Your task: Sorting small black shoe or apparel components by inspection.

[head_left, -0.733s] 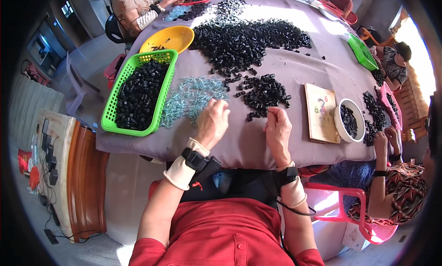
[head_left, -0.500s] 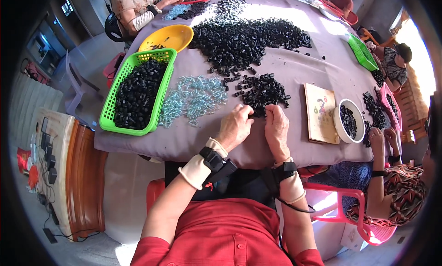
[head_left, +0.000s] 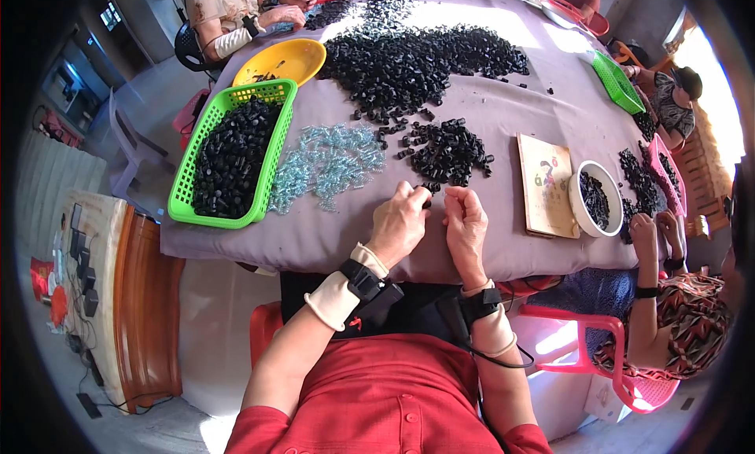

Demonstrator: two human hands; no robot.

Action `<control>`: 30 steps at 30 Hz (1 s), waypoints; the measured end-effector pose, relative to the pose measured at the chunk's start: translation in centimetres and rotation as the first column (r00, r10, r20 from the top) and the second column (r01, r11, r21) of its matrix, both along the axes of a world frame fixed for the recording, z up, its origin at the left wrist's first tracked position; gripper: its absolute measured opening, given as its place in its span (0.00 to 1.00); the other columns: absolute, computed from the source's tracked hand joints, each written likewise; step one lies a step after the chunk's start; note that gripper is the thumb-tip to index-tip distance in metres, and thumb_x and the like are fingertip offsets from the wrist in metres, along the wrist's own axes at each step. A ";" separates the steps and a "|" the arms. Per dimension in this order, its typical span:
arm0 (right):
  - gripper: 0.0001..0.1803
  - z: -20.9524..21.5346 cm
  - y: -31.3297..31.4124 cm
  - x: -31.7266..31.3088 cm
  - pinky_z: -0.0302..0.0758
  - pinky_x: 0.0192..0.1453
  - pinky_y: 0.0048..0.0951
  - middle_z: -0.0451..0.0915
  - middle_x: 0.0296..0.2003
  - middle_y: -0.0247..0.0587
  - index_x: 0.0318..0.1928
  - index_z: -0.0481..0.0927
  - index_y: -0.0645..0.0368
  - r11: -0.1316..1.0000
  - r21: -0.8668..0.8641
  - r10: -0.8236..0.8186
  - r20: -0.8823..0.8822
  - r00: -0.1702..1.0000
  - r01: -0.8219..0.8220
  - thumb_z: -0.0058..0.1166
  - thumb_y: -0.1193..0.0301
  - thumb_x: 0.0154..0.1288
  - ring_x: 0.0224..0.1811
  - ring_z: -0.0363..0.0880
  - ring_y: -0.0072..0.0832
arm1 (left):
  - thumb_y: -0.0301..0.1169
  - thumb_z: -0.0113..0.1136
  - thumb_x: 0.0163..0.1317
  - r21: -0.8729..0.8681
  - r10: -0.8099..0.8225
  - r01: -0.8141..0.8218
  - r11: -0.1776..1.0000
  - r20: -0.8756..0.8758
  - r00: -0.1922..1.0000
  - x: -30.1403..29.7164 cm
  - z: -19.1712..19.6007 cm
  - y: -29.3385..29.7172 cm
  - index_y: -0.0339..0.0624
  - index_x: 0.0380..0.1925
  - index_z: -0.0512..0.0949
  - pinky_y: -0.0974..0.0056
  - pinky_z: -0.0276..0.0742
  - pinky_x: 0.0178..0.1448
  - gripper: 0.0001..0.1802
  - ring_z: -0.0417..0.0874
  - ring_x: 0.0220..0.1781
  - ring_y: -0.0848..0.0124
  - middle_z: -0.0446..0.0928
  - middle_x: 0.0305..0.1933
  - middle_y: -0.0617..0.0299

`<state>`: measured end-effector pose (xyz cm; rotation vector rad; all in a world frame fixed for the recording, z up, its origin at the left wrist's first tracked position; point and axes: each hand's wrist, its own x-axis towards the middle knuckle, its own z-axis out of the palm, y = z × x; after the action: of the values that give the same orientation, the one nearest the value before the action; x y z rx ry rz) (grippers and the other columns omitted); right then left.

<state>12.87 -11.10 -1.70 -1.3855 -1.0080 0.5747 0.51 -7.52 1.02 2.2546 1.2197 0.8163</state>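
Note:
Near the table's front edge, my left hand (head_left: 397, 224) is closed on a small black plastic piece (head_left: 427, 204), whose end shows at the fingertips. Close beside it on the right, my right hand (head_left: 465, 227) has its fingers pinched together. Whatever they hold, if anything, is too small to make out. Just beyond both hands lies a small heap of short black plastic pieces (head_left: 450, 151). To its left, clear bluish coil springs (head_left: 326, 167) are spread in a loose patch. A bright green basket (head_left: 179, 188) full of black pieces stands at the left.
A yellow plate (head_left: 303, 61) sits behind the basket, and a large black heap (head_left: 409, 61) fills the table's middle. At right are a worn booklet (head_left: 546, 191) and a white bowl (head_left: 582, 212). Co-workers' hands (head_left: 649, 234) are busy at the right edge; others sit farther off.
Both my hands have drawn back slightly from the small heap toward me. A black piece now shows at my left fingertips. The co-worker's hand at far left has moved.

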 end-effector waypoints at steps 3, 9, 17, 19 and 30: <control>0.04 0.0 0.0 -0.3 0.67 0.24 0.16 0.74 0.25 0.30 0.36 0.75 0.61 1.000 0.014 0.028 0.024 0.999 -0.028 0.50 0.79 0.60 0.22 0.68 0.13 | 0.27 0.57 0.51 -0.030 0.034 -0.038 0.999 -0.114 0.993 0.2 -0.5 0.4 0.44 0.34 0.72 0.54 0.73 0.35 0.09 0.77 0.33 0.55 0.70 0.34 0.56; 0.04 0.0 -0.2 -0.5 0.68 0.27 0.17 0.74 0.25 0.30 0.36 0.76 0.61 1.000 -0.020 0.017 0.028 0.999 -0.017 0.51 0.79 0.59 0.24 0.69 0.14 | 0.27 0.56 0.53 -0.021 -0.023 0.027 0.999 0.157 0.987 -1.2 -2.1 0.6 0.44 0.37 0.72 0.61 0.73 0.32 0.10 0.77 0.29 0.62 0.71 0.32 0.58; 0.04 0.6 -1.0 -3.2 0.70 0.28 0.18 0.76 0.26 0.33 0.35 0.75 0.61 0.992 -0.012 0.124 0.094 0.988 -0.124 0.52 0.79 0.58 0.26 0.71 0.16 | 0.29 0.52 0.61 -0.582 0.213 0.301 0.755 0.653 0.727 -3.7 -1.7 0.3 0.39 0.41 0.72 0.79 0.65 0.21 0.09 0.70 0.22 0.85 0.71 0.25 0.71; 0.04 0.8 -1.0 -4.0 0.70 0.28 0.18 0.76 0.26 0.33 0.35 0.75 0.61 0.985 0.048 0.165 0.069 0.984 -0.168 0.52 0.79 0.58 0.26 0.72 0.16 | 0.28 0.52 0.61 -0.590 0.231 0.346 0.730 0.688 0.687 -3.9 -1.4 0.3 0.38 0.41 0.72 0.79 0.65 0.21 0.10 0.71 0.22 0.84 0.72 0.25 0.70; 0.05 0.4 -1.2 -4.7 0.70 0.32 0.18 0.77 0.27 0.33 0.34 0.75 0.62 0.975 0.056 0.215 0.001 0.977 -0.214 0.53 0.80 0.56 0.27 0.72 0.15 | 0.29 0.54 0.60 -0.630 0.412 0.485 0.606 0.771 0.486 -4.5 -2.0 0.5 0.39 0.39 0.73 0.78 0.70 0.23 0.09 0.76 0.25 0.80 0.75 0.29 0.66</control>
<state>8.16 -12.27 -1.30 -1.2334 -1.1701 0.7035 -3.96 -7.04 -0.95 0.7972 0.7068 0.9391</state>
